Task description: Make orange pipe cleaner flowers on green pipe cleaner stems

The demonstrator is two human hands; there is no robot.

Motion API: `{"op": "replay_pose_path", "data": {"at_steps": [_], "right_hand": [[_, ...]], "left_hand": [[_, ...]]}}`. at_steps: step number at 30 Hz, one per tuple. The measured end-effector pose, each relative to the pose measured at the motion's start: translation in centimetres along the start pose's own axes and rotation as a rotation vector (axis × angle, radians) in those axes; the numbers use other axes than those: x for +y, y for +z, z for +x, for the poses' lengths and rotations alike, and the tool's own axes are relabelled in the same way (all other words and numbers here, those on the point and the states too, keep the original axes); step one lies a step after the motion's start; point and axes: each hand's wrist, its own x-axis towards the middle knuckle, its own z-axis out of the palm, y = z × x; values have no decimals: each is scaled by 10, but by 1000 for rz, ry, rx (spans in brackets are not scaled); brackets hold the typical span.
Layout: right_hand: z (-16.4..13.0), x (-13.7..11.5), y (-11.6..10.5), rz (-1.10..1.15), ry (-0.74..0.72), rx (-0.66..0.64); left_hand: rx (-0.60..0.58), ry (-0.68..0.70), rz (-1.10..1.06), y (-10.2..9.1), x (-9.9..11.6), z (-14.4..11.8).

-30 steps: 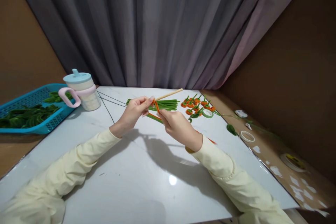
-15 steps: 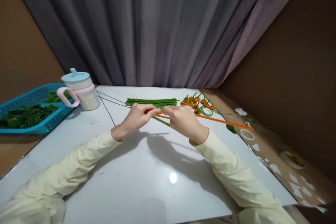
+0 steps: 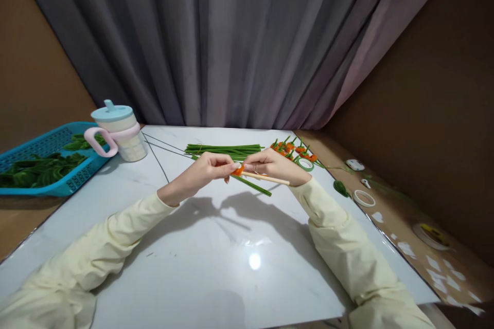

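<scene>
My left hand [image 3: 208, 169] and my right hand [image 3: 276, 165] meet above the white table [image 3: 200, 247]. Between their fingertips sits a small orange coil of pipe cleaner [image 3: 238, 170] wound on a thin wooden stick [image 3: 270, 179]. The stick points right, under my right hand. A green stem [image 3: 252, 186] slants down from the coil toward the table. Behind the hands lies a bundle of green stems [image 3: 224, 149]. Several finished orange flowers [image 3: 291, 150] lie to the right of it.
A lidded cup with a pink handle [image 3: 118, 132] stands at the back left, beside a blue basket of green leaves [image 3: 38, 167]. Tape rolls [image 3: 305, 164] [image 3: 363, 198], earbuds and their case [image 3: 354, 165], and paper scraps [image 3: 436, 267] lie along the right side.
The long orange pipe cleaner that stretched to the right is now wound into a small coil. The wooden stick has swung from pointing up-right to lying low under my right hand.
</scene>
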Motion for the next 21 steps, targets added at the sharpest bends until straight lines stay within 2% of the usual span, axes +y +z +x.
{"op": "replay_pose_path", "data": {"at_steps": [3,6,9,11,14,16,18,21], "right_hand": [[4,2,8,145,37,54],[12,6,26,231,82,150],[19,8,42,235,103,109],[20,7,47,210,111,83],[17,3,45,129,127,59],[14,1,42,45,134,61],[11,2,39,-57,141,77],[8,9,40,-223,163,126]], "left_hand": [[78,-30,-202,3,-6,3],[255,5,-235,7,-15,6],[434,140,50,9,-25,6],[493,326,350,8,-33,5],[446,685,768,2,-42,4],[383,783,939,-3,-45,5],[324,692,953,-6,-44,6],[243,382,714,-8,-44,11]]}}
